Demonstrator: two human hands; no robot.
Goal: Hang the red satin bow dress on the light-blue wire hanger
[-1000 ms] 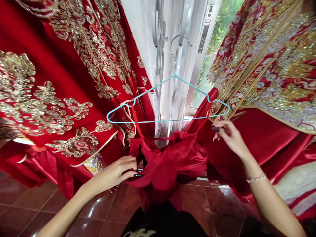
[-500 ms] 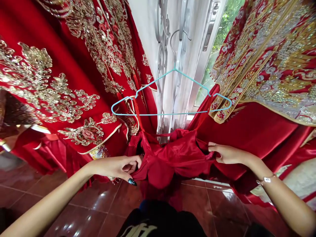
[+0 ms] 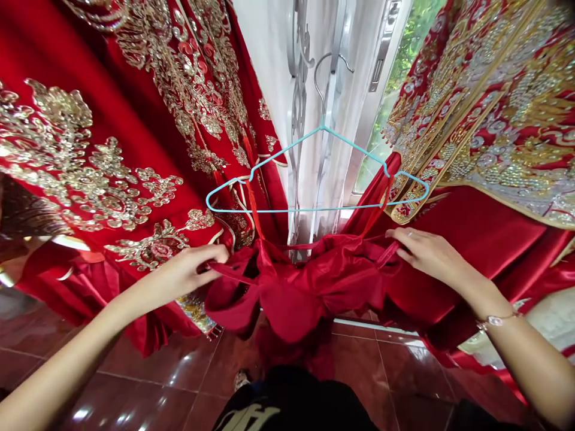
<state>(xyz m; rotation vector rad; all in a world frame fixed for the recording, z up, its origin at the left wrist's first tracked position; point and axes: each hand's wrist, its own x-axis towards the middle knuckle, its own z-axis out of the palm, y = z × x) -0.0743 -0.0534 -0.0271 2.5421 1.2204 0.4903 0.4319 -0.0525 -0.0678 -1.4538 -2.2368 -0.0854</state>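
Note:
A red satin dress (image 3: 291,299) hangs by thin straps from a light blue hanger (image 3: 287,210) in front of me. My left hand (image 3: 193,269) is closed on a narrow red band at the dress's left side and holds it out taut. On the other side, my right hand (image 3: 420,251) pinches the upper right edge of the dress, beside a ribbed strip. The hanger's metal hook points up by the window bars, and the dress's lower part falls out of sight below its bodice.
Red garments with gold beadwork (image 3: 148,179) hang at the left. To the right is a heavily beaded gold and red jacket (image 3: 507,120) over a red satin skirt. Behind stand white curtains (image 3: 265,48), metal bars and a window; below is a glossy tiled floor (image 3: 157,395).
My left hand has moved up and left, drawing the band outward. My right hand has risen slightly with the dress edge. The hanger has shifted a little right.

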